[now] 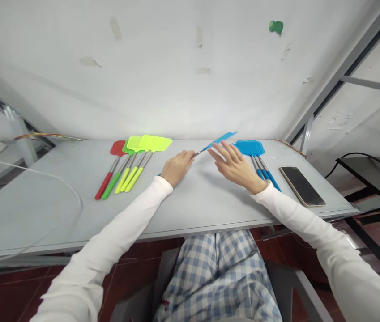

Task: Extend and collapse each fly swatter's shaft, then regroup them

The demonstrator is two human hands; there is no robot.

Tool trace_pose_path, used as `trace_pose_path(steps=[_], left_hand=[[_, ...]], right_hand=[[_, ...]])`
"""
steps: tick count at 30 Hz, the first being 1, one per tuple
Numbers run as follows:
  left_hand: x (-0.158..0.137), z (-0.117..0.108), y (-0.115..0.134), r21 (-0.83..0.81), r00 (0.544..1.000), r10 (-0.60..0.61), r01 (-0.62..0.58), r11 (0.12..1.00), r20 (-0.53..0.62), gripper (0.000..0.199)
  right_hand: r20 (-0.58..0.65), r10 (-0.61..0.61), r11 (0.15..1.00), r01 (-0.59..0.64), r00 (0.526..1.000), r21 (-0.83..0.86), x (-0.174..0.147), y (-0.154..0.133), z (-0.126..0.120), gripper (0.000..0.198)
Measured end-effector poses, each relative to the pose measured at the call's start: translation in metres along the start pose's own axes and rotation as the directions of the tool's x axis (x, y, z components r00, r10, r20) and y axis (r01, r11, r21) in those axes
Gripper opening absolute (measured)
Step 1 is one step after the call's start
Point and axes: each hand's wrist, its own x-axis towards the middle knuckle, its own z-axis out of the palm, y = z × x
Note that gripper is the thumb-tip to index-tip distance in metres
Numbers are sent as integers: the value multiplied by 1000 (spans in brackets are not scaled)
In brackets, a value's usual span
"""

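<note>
My left hand [177, 167] is closed around the metal shaft of a blue fly swatter [219, 139], whose paddle tilts up to the right, edge toward me. A bit of its blue handle end peeks out behind my wrist. Beside the paddle, my right hand [232, 165] has its fingers stretched and spread, holding nothing; whether a fingertip touches the paddle I cannot tell. Under and behind that hand lie several blue fly swatters [250, 147] in a bunch. Left of my hands are a red fly swatter [104, 184], a green fly swatter [111, 184] and several yellow fly swatters [154, 143].
A smartphone [301, 185] lies at the right of the grey table [206, 201]. A white cable [72, 190] loops across the left side. The white wall [183, 98] rises behind the table, with metal frame posts [340, 71] at the sides.
</note>
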Motion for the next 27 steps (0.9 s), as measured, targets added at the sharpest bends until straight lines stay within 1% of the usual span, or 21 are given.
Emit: trace_pose_path(steps=[2, 5, 6, 9, 12, 14, 17, 19, 21, 27], left_hand=[[-3, 3, 5, 33, 993, 107, -105, 994, -54, 35], [-4, 7, 6, 71, 967, 234, -228, 971, -98, 36], [-4, 8, 6, 82, 960, 261, -253, 964, -98, 36], [-4, 11, 6, 72, 950, 307, -303, 950, -57, 37], [-3, 14, 4, 2, 936, 352, -352, 936, -6, 37], [-3, 16, 3, -26, 937, 349, -348, 937, 16, 37], [-3, 19, 1, 0, 960, 272, -272, 962, 74, 42], [-3, 21, 1, 31, 966, 226, -232, 972, 124, 44], [-3, 23, 1, 46, 966, 206, -216, 975, 159, 46], [-4, 22, 3, 75, 968, 177, -193, 978, 178, 46]], right_hand=[[1, -50, 999, 50, 999, -1, 9, -5, 13, 46], [34, -48, 999, 49, 998, -17, 17, -4, 31, 34], [51, -59, 998, 60, 997, -30, 19, -2, 35, 33], [96, -117, 989, 125, 988, -78, 19, 4, 41, 37], [90, -144, 984, 152, 985, -90, 15, 6, 42, 37], [61, -146, 984, 151, 987, -96, 12, 6, 43, 33], [30, -175, 980, 177, 984, -92, 11, 4, 45, 26], [42, -192, 979, 195, 980, -64, 11, 2, 46, 24], [66, -191, 981, 193, 979, -21, 11, 2, 48, 24], [106, -157, 986, 150, 982, 73, 11, 2, 52, 28]])
